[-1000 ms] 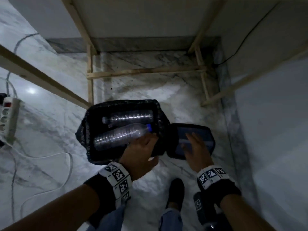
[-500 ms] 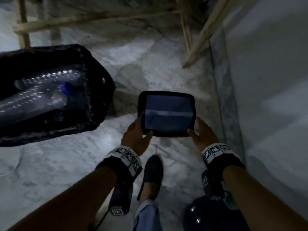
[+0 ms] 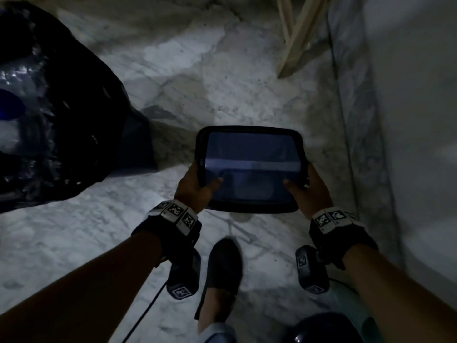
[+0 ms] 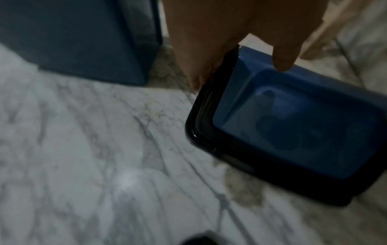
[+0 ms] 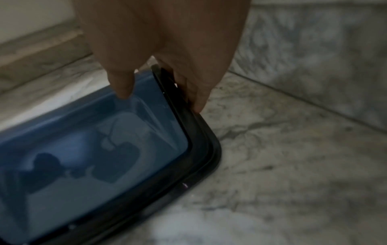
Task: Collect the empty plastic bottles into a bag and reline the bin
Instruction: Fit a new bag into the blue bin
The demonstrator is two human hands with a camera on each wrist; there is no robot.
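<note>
A black-rimmed bin lid point(image 3: 249, 131) with a blue flap hangs just above the marble floor, held flat by both hands. My left hand point(image 3: 197, 186) grips its left edge, thumb on the flap. My right hand point(image 3: 306, 186) grips its right edge the same way. In the wrist views the lid point(image 4: 293, 132) point(image 5: 94, 165) shows each thumb on top and the fingers curled under the rim. To the left stands the blue bin point(image 4: 73, 38), lined with a black bag point(image 3: 61, 120). A clear plastic bottle point(image 3: 10, 134) with a blue cap lies in the bag.
A pale wall point(image 3: 408, 120) runs along the right. Wooden frame legs point(image 3: 296, 33) stand at the back right. My foot in a dark shoe point(image 3: 222, 268) is below the lid, and a thin cable point(image 3: 148, 308) crosses the floor near it.
My left hand left the bin's rim and took the lid's left edge. Both hands now hold the lid, drawn nearer to me, and the bin has slid to the view's left.
</note>
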